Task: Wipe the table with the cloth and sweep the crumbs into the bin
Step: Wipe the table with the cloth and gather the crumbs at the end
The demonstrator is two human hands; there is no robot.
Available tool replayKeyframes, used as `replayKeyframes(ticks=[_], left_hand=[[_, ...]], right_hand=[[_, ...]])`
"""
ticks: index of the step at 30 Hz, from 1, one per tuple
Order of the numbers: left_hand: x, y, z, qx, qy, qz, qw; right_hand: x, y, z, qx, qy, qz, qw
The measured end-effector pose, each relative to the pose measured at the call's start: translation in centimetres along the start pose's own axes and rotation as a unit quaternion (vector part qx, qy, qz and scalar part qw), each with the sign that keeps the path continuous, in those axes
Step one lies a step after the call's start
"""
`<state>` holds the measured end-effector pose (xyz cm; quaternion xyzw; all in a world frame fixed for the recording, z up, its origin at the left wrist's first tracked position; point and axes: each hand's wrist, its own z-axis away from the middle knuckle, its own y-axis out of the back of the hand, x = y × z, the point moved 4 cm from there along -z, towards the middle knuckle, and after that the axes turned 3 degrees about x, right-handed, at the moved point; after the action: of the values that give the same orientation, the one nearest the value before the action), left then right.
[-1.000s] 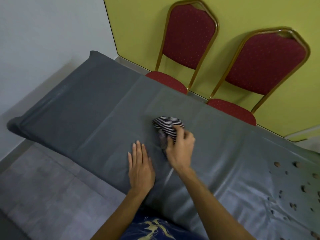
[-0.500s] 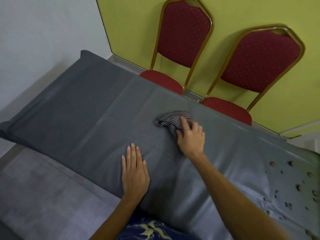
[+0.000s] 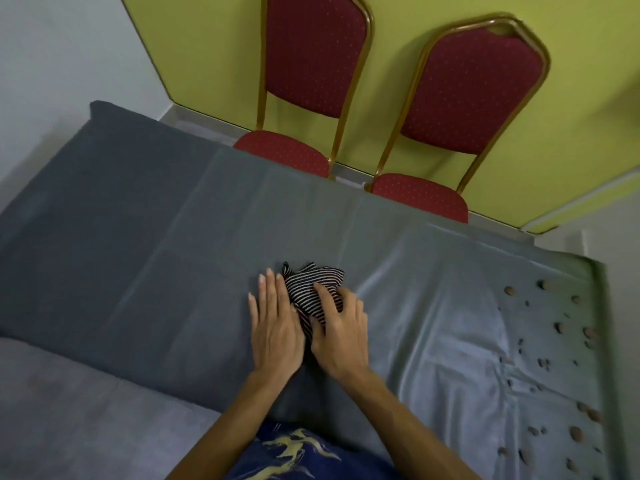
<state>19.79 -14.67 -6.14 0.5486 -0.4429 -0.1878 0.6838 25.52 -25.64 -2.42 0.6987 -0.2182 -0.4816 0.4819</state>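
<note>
A crumpled black-and-white striped cloth [image 3: 306,287] lies in the middle of the table [image 3: 145,237], which is covered with a grey sheet. My right hand [image 3: 337,329] rests on the cloth's right side, fingers curled into the fabric. My left hand [image 3: 275,322] lies flat on the sheet, fingers together, touching the cloth's left edge. Several brown crumbs [image 3: 561,327] are scattered over the right end of the table. No bin is in view.
Two red padded chairs with gold frames, one [image 3: 311,64] left and one [image 3: 474,95] right, stand behind the table's far edge against a yellow wall. Grey floor [image 3: 69,410] lies at the lower left. The table's right edge [image 3: 599,341] runs beside the crumbs.
My right hand has pulled the cloth back toward me from the far side. The cloth now lies against my left hand. The view has shifted to the right.
</note>
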Motion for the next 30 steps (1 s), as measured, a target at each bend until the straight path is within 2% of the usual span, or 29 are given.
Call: replayKeyframes(ticks=[3,5,8,11,12,14,16,20,24,26,28,30], left_hand=[[-0.4,-1.0,0.3,-0.027,-0.019,-0.031,0.999],[-0.9,-1.3,0.5,-0.033,-0.032,-0.048,0.998],[-0.8,-1.3,0.3,-0.039,-0.033,-0.05,0.997],[0.0,-0.9,-0.2,-0.038,-0.018,-0.024,0.999],[0.6,-0.7,-0.3,-0.033,-0.021,-0.007,0.999],[2.8,-0.8,-0.9,-0.032,-0.055,0.024,0.998],[5.3,-1.7,-1.4,-0.043,-0.101,0.037,0.993],[7.3,-3.8,-1.8,-0.069,-0.164,-0.015,0.984],[7.1,-3.9,-1.6,-0.053,-0.18,-0.039,0.981],[7.2,-3.9,-1.6,-0.045,-0.179,-0.036,0.982],[7.3,-3.9,-1.6,-0.046,-0.181,-0.035,0.982],[7.4,-3.8,-1.5,-0.044,-0.182,-0.033,0.982]], right_hand=[[3.2,1.9,-1.3,0.011,-0.003,0.045,0.999],[7.2,3.6,-2.5,0.038,-0.05,0.069,0.996],[14.4,6.4,-3.1,0.099,-0.176,0.081,0.976],[18.6,8.6,-2.6,0.147,-0.355,0.038,0.923],[18.8,9.0,-2.3,0.165,-0.384,0.026,0.908],[17.1,9.0,-1.6,0.189,-0.361,0.014,0.913],[13.5,7.7,0.2,0.185,-0.292,0.007,0.938],[6.6,3.7,5.4,0.065,-0.195,0.005,0.979],[10.2,4.9,7.0,0.051,-0.137,0.086,0.985],[13.9,6.9,7.0,0.076,-0.172,0.121,0.975],[17.4,8.9,7.2,0.121,-0.268,0.126,0.947],[19.7,10.1,7.5,0.168,-0.385,0.088,0.903]])
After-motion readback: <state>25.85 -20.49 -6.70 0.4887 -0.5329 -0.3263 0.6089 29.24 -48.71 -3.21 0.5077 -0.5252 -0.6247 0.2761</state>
